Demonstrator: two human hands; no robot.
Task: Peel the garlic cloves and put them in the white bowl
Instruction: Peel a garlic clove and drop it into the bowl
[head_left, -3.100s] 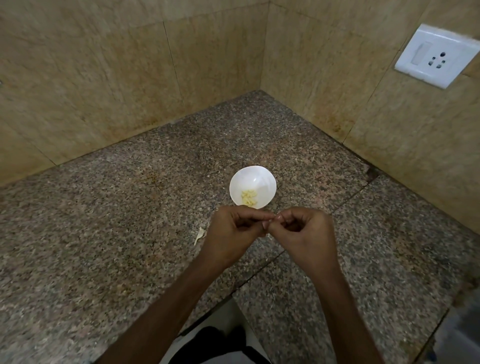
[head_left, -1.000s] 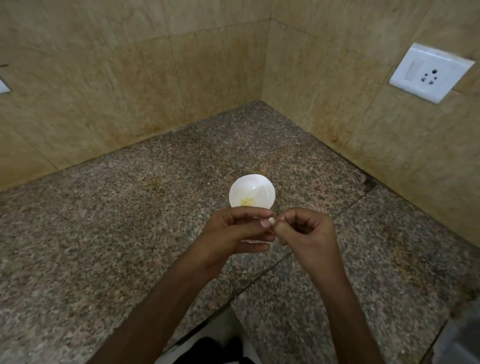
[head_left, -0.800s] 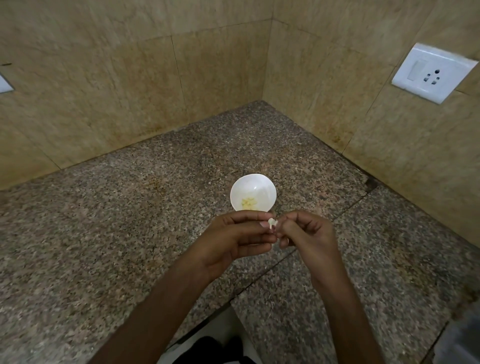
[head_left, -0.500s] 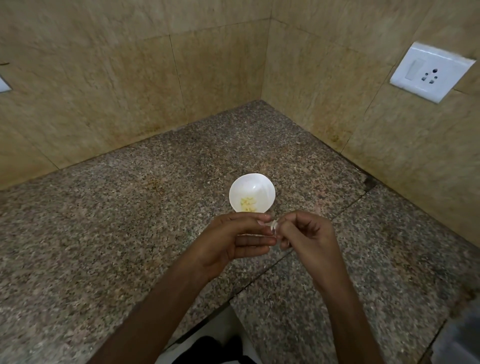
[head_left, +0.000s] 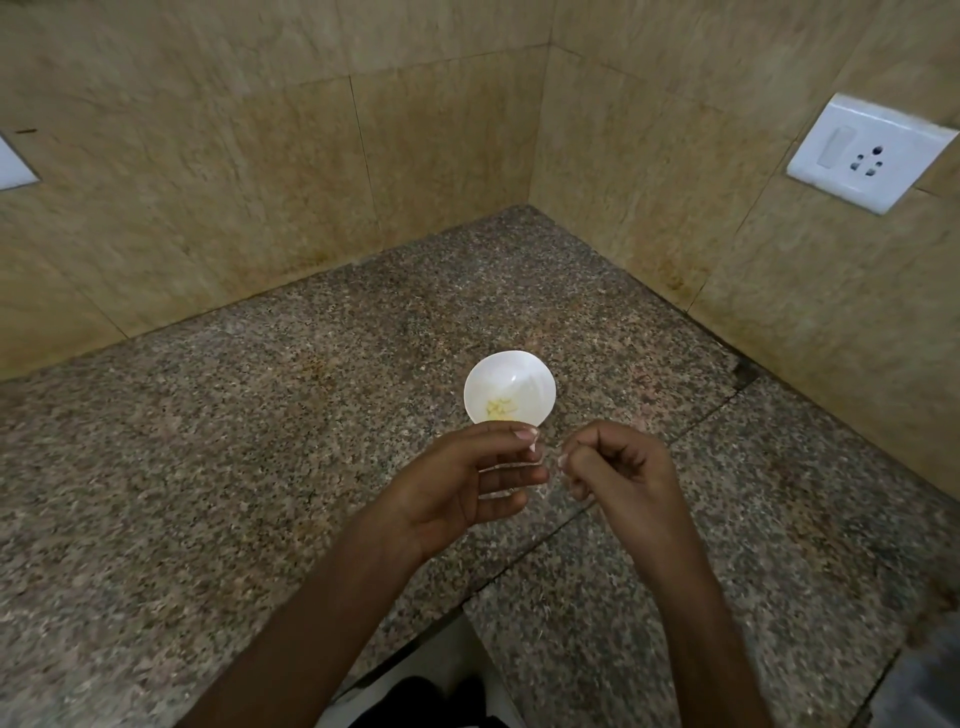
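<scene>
Our left hand (head_left: 467, 483) pinches the garlic clove (head_left: 534, 448), the white bowl (head_left: 519, 374) just beyond on the far side. Our right hand (head_left: 618, 462) curls alongside; we cannot tell if it holds anything.

L hand (head_left: 467, 483) pinches clove (head_left: 535, 448), thumb+index; R hand (head_left: 618, 467) curled, just apart.

Bowl (head_left: 511, 376): one. Peeled cloves (head_left: 501, 408) in it: small heap, too blurred to count. Clove (head_left: 535, 448) at left hand (head_left: 467, 478): one. Hands: two, counting right hand (head_left: 618, 462). Socket (head_left: 865, 153): one, 2 o'clock. Cut-off white plate (head_left: 13, 166): one, 9 o'clock.
</scene>
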